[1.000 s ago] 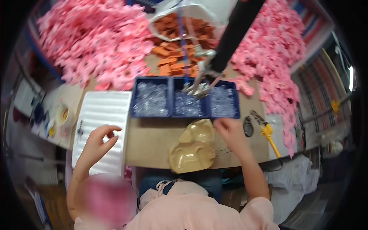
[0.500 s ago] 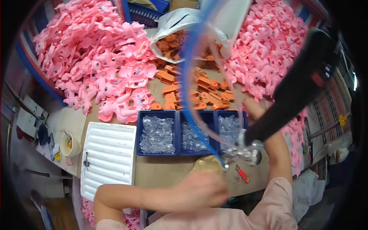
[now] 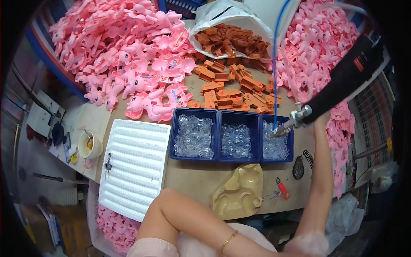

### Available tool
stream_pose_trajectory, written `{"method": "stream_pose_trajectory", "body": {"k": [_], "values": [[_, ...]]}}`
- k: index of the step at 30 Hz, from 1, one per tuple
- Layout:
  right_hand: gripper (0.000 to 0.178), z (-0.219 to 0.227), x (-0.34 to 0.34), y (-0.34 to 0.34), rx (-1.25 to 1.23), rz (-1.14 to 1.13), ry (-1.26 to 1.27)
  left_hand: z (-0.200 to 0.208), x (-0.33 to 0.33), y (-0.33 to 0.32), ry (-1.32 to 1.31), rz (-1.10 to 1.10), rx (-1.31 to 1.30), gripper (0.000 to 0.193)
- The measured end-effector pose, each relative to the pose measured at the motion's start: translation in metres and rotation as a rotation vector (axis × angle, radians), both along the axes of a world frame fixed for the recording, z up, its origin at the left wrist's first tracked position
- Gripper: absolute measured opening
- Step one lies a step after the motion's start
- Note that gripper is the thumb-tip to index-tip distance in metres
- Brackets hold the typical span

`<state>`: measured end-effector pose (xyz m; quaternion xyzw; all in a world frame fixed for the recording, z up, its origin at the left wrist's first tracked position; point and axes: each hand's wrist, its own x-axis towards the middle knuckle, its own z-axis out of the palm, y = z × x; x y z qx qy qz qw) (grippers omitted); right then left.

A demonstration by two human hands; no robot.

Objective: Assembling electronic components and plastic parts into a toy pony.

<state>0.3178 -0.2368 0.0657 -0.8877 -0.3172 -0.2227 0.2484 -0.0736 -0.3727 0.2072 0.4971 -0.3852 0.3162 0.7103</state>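
My left forearm crosses the lower edge with a gold bracelet (image 3: 230, 242) at the wrist. Only the start of my left hand (image 3: 251, 249) shows, and its fingers are cut off by the frame edge. My right arm stretches forward on the right. Behind the black tool, my right hand (image 3: 322, 119) is mostly hidden, beside the pink animal-shaped plastic pieces (image 3: 337, 128), so its fingers do not show. The black hanging tool (image 3: 342, 83) has a metal head pointing at the right blue bin. A tan animal-shaped moulded fixture (image 3: 237, 195) lies uncovered before me.
Three joined blue bins (image 3: 219, 159) hold clear plastic parts. Orange parts (image 3: 231, 92) spill from a white sack (image 3: 257, 23). More pink pieces (image 3: 115, 51) heap at left. A white ridged tray (image 3: 135, 167), a red cutter (image 3: 282, 188) and a black coiled-cord object (image 3: 298, 168) lie nearby.
My left hand has drawn down and right, off the tan fixture. The black tool and blue hose have swung up and right. The whole view has shifted, showing the sack higher and further right.
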Motion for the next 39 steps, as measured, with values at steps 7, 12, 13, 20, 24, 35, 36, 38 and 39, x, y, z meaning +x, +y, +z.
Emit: {"method": "stream_pose_trajectory", "body": {"k": [7,12,13,20,24,35,36,38,39], "values": [[0.05,0.06,-0.162,-0.113,0.41,0.121,0.103,-0.078,-0.085,0.096,0.364,0.01,0.518,0.03],[0.045,0.047,-0.237,-0.159,0.258,0.486,0.873,-0.118,-0.104,0.297,1.343,0.3,0.854,0.038],[0.046,0.031,-0.25,-0.151,0.193,0.559,1.042,-0.127,-0.091,0.317,1.384,0.67,0.806,0.038],[0.063,-0.021,-0.296,-0.141,-0.309,0.731,0.468,-0.201,0.047,0.357,1.422,1.077,1.217,0.036],[0.076,-0.025,-0.325,-0.167,-0.683,1.143,0.115,-0.183,0.061,0.34,1.428,1.187,1.21,0.031],[0.056,0.009,-0.31,-0.153,-0.49,1.251,0.351,-0.127,-0.084,0.239,1.006,1.14,-0.048,0.047],[0.05,0.016,-0.307,-0.148,-0.307,1.316,0.433,-0.125,-0.1,0.214,0.985,1.134,-0.041,0.046],[0.044,0.025,-0.305,-0.133,-0.177,1.208,0.852,-0.099,-0.126,0.157,1.1,1.376,0.367,0.045],[0.045,0.026,-0.308,-0.122,-0.078,1.213,0.966,-0.102,-0.135,0.139,0.954,1.497,0.514,0.044]]}}
